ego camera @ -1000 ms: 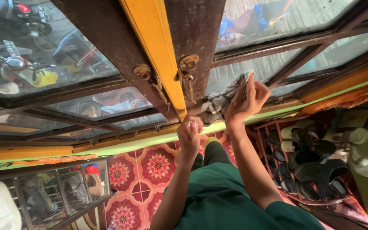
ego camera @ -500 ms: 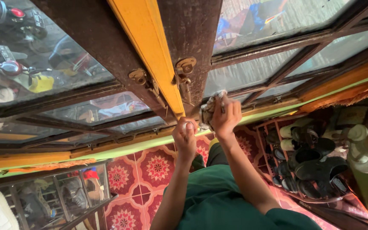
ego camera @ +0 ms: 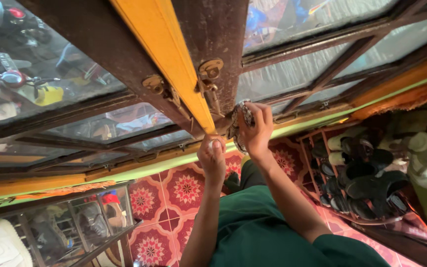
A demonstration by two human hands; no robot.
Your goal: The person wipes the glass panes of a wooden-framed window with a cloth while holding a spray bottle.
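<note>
My right hand gripped a bunched checked cloth against the dark window frame, just under the brass latch. My left hand was fisted around something small and pale beside the yellow post.

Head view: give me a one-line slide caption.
Right hand presses a checked grey cloth against the dark wooden window frame while the left hand clutches a small white object.
</note>
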